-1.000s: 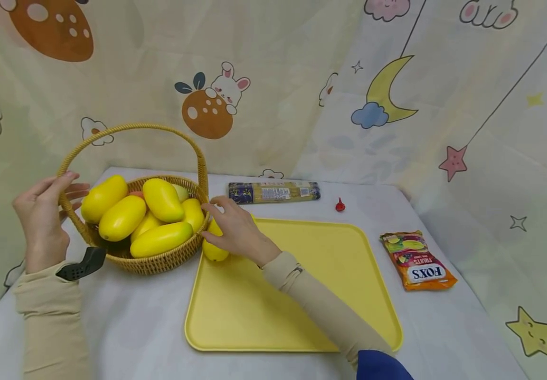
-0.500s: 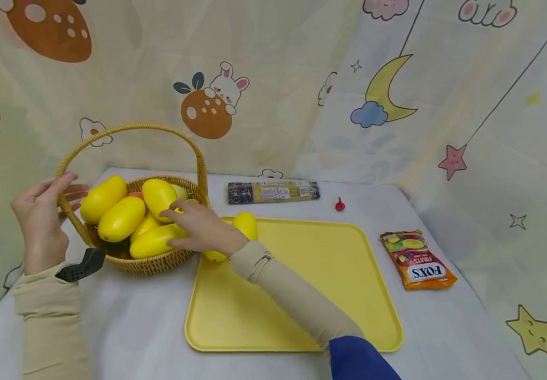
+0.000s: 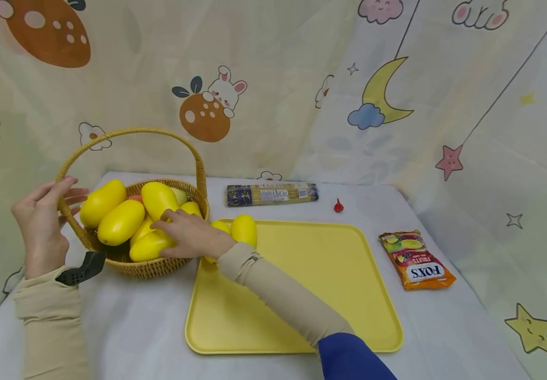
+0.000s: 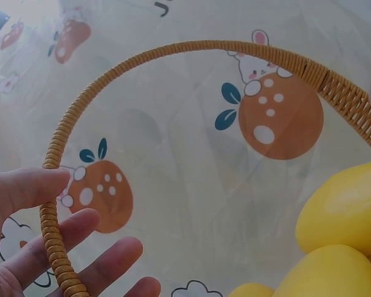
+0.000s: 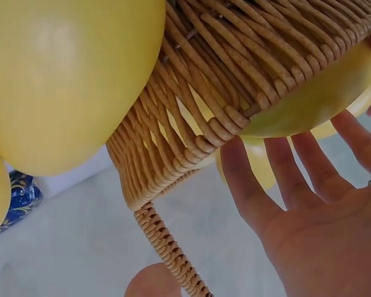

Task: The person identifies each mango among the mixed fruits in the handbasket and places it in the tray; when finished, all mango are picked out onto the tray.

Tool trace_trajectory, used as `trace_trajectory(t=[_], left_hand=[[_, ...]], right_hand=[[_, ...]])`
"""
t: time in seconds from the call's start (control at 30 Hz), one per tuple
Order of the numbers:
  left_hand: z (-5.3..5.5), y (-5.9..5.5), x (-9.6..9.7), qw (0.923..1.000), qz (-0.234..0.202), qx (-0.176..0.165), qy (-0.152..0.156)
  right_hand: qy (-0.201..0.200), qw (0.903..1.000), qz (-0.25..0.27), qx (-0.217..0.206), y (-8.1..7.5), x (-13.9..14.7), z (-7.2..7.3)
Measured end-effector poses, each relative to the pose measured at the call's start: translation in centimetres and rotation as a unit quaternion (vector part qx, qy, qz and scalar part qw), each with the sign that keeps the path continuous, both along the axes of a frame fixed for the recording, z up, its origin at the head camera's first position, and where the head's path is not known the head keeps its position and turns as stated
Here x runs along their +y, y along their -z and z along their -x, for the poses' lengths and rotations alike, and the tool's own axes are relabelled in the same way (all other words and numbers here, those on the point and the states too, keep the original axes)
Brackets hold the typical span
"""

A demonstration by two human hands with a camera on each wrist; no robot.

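Shifted left since the earlier frame, the right hand [image 3: 195, 235] is now laid, fingers spread apart, on a front mango [image 3: 146, 249] in the basket [image 3: 150, 269]; two mangoes [image 3: 244, 230] are left on the tray [image 3: 302, 290], so another is being reached. Basket handle [image 4: 198, 45] is held between the left hand [image 3: 43, 227]'s thumb and fingers. "FOX'S FRUITS" is read upside down on the orange packet [image 3: 416, 261].

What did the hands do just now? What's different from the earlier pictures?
The right hand moved left, away from the yellow fruits on the tray, and now reaches over the basket to the front yellow fruit. The left hand still holds the handle; the tray and candy bag stayed put.
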State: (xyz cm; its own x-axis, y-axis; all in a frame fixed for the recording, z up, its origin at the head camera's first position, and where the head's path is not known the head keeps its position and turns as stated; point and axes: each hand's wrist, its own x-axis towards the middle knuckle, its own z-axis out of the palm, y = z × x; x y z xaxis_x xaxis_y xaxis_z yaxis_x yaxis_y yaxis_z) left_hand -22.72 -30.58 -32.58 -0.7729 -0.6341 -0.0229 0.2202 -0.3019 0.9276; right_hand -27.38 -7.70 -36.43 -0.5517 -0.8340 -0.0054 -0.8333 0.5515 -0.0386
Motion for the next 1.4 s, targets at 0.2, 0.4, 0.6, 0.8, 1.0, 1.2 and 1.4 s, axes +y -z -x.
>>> trace_trajectory(t=[0.2, 0.4, 0.6, 0.8, 1.0, 1.2, 1.4], left_hand=[[-0.1, 0.0, -0.1, 0.9999, -0.006, 0.005, 0.006], [-0.2, 0.1, -0.1, 0.9997, -0.013, 0.017, 0.013], [-0.3, 0.5, -0.3, 0.9998, -0.011, 0.015, -0.001], [-0.1, 0.6, -0.2, 0.9997, -0.008, 0.021, -0.012], [0.1, 0.4, 0.2, 0.9998, -0.001, 0.016, -0.010], [0.1, 0.4, 0.1, 0.9999, 0.000, 0.014, -0.008], [0.1, 0.6, 0.0, 0.9998, -0.008, 0.017, -0.009]], right_hand=[[0.000, 0.9995, -0.018, -0.027, -0.2, -0.8, 0.1], [-0.003, 0.9978, -0.035, -0.057, -0.3, -1.0, 0.2], [0.006, 0.9945, -0.059, -0.087, -0.2, -1.4, 0.4], [0.007, 0.9937, -0.068, -0.089, -0.2, -1.4, 0.5], [0.001, 0.9958, -0.052, -0.075, 0.0, -1.1, 0.6], [-0.001, 0.9974, -0.034, -0.064, 0.0, -1.0, 0.6], [-0.012, 0.9991, -0.013, -0.039, -0.3, -0.9, 0.4]])
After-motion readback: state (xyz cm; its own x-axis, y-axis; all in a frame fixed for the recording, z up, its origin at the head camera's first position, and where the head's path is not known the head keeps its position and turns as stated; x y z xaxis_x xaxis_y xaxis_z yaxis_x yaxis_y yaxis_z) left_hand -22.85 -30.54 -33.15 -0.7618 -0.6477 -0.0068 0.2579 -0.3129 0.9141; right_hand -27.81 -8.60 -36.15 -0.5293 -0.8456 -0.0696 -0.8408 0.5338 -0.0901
